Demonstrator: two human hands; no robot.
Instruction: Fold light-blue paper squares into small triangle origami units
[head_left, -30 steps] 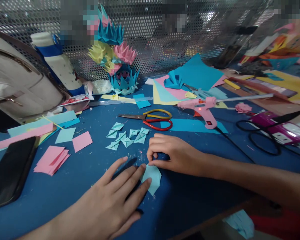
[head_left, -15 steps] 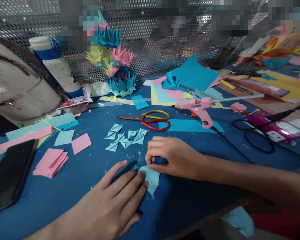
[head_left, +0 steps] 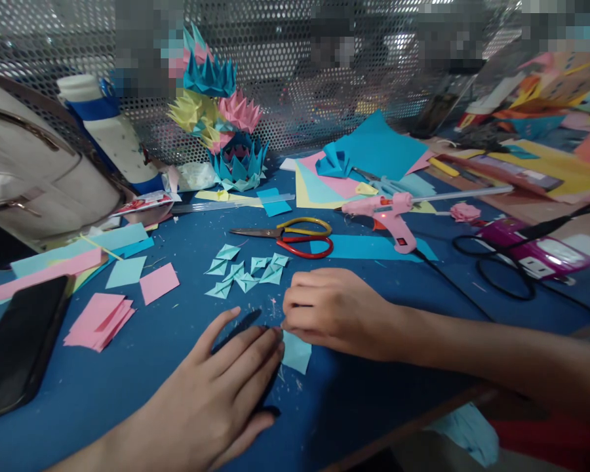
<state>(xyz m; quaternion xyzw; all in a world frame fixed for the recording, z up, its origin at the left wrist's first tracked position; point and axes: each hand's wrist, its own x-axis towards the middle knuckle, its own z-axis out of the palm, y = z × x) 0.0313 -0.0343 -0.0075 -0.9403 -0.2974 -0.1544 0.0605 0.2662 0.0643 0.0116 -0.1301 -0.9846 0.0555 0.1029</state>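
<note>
A small light-blue paper square lies on the blue tabletop between my two hands. My left hand rests palm down with its fingers stretched out, the tips meeting the paper's left edge. Above it, the fingers of my right hand are curled together at the paper's upper edge, and their tips are partly hidden. Just beyond the hands lie several small folded light-blue paper pieces. Scissors with one yellow and one red handle lie behind those, near a blue paper strip.
A pink hot glue gun stands at the right, its cord running past my right forearm to a purple power strip. On the left are pink paper squares, a phone, a bottle and a bag. Folded paper flowers stand behind.
The paper has shifted slightly, and its lower edge now lies flatter. My right hand's fingers have closed further at its upper edge. My left fingertips have drawn back a little to the left.
</note>
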